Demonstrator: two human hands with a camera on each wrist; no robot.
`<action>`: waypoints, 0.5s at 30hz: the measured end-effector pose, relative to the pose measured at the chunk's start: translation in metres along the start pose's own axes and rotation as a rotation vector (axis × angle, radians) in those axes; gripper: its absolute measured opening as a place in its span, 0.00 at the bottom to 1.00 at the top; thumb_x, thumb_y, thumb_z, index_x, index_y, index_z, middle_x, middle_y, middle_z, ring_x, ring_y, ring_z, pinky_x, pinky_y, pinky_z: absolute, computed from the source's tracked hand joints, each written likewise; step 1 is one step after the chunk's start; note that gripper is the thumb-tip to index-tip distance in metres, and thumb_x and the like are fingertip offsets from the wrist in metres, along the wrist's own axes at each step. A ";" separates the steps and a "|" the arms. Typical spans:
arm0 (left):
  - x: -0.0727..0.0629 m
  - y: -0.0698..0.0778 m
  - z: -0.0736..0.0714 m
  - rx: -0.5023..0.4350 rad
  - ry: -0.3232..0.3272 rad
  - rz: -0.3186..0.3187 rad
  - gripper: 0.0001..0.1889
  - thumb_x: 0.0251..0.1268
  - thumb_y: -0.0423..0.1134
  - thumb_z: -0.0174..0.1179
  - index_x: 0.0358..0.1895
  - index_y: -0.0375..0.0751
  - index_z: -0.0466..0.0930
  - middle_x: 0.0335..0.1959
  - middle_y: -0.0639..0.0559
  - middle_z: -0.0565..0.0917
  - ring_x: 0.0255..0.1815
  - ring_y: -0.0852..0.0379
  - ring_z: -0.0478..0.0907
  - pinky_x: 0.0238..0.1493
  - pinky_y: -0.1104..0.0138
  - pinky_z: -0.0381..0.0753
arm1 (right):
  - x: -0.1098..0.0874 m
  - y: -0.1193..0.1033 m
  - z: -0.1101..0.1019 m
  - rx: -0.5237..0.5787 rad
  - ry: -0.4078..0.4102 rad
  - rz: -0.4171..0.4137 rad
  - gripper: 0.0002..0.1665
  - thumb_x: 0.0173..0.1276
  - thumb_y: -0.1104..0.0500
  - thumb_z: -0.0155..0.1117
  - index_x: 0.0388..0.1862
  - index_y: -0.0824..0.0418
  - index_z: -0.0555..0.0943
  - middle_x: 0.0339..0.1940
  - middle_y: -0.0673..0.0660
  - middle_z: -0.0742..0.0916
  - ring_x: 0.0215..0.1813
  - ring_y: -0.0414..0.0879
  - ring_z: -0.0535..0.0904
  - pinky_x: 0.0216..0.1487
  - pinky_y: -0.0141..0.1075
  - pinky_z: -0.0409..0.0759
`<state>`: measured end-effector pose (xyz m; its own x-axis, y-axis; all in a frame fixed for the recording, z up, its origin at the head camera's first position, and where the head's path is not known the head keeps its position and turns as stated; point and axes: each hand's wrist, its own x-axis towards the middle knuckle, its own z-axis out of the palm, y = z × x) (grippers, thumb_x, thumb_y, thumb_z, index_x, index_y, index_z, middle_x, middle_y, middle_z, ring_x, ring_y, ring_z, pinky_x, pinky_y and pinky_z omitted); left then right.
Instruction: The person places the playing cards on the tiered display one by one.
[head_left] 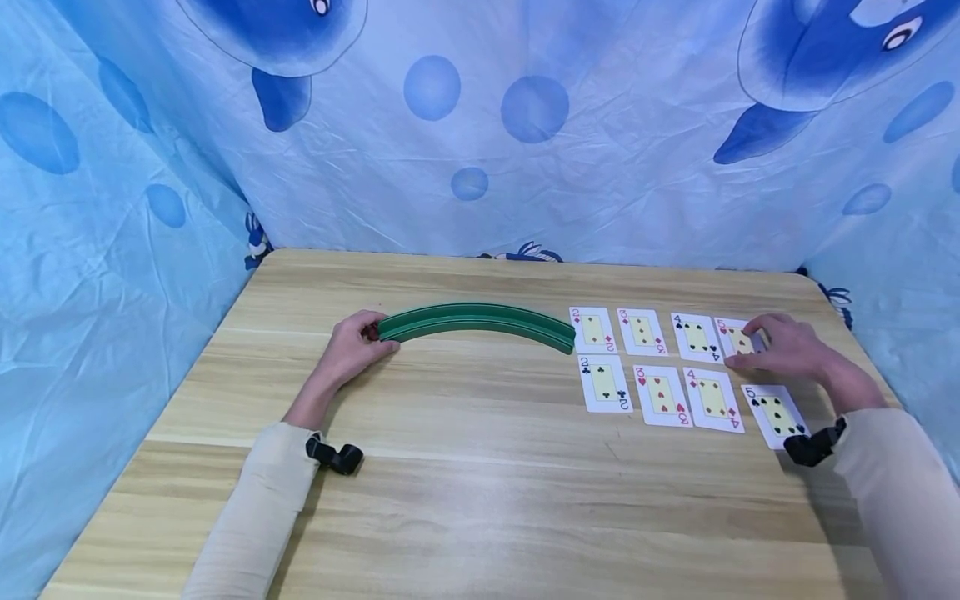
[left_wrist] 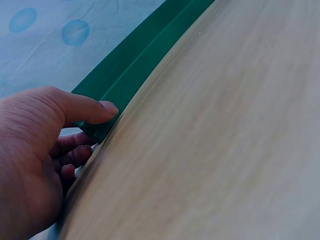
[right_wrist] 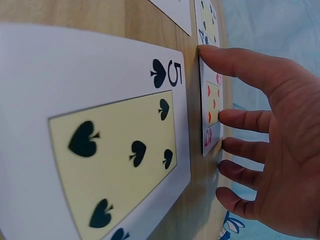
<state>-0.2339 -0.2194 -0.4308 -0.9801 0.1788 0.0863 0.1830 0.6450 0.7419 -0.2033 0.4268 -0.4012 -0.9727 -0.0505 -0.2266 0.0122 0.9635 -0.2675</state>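
My left hand (head_left: 351, 346) pinches the left end of a curved green card holder (head_left: 480, 317), thumb on its front face and fingers behind. The holder's right end meets the edge of the two of diamonds (head_left: 593, 331). Over at the right, my right hand (head_left: 787, 346) spans a red five card (head_left: 733, 340) lying face up on the table. In the right wrist view its thumb touches one edge of the card and the index fingertip the opposite edge, the other fingers spread. Nearer my right wrist lies the five of spades (right_wrist: 135, 150).
Two rows of face-up cards lie on the wooden table (head_left: 480, 500), including a two of clubs (head_left: 604, 383), three of hearts (head_left: 661, 396) and four of diamonds (head_left: 714, 400). Blue patterned cloth (head_left: 480, 225) hangs behind and at both sides.
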 end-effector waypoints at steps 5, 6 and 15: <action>0.000 0.000 -0.001 0.010 0.005 0.001 0.20 0.61 0.34 0.68 0.55 0.31 0.80 0.44 0.37 0.79 0.41 0.47 0.72 0.45 0.60 0.71 | 0.003 0.000 -0.003 -0.020 -0.018 -0.006 0.44 0.59 0.39 0.71 0.55 0.74 0.69 0.64 0.84 0.63 0.57 0.76 0.62 0.52 0.65 0.66; 0.000 0.000 -0.001 0.011 0.006 0.004 0.20 0.61 0.34 0.68 0.55 0.31 0.80 0.44 0.38 0.79 0.41 0.47 0.72 0.45 0.60 0.71 | 0.004 0.001 -0.004 -0.024 -0.020 -0.007 0.44 0.59 0.39 0.72 0.54 0.74 0.69 0.63 0.84 0.63 0.57 0.76 0.62 0.52 0.65 0.66; 0.000 -0.001 0.000 0.009 0.011 0.003 0.19 0.61 0.33 0.68 0.55 0.31 0.80 0.43 0.38 0.79 0.41 0.47 0.71 0.45 0.60 0.71 | 0.010 0.004 -0.004 -0.014 -0.015 -0.015 0.45 0.57 0.38 0.74 0.52 0.74 0.71 0.63 0.84 0.63 0.59 0.76 0.64 0.54 0.65 0.68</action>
<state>-0.2341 -0.2196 -0.4314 -0.9803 0.1723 0.0961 0.1866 0.6514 0.7354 -0.2137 0.4311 -0.4007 -0.9692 -0.0686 -0.2363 -0.0054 0.9661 -0.2580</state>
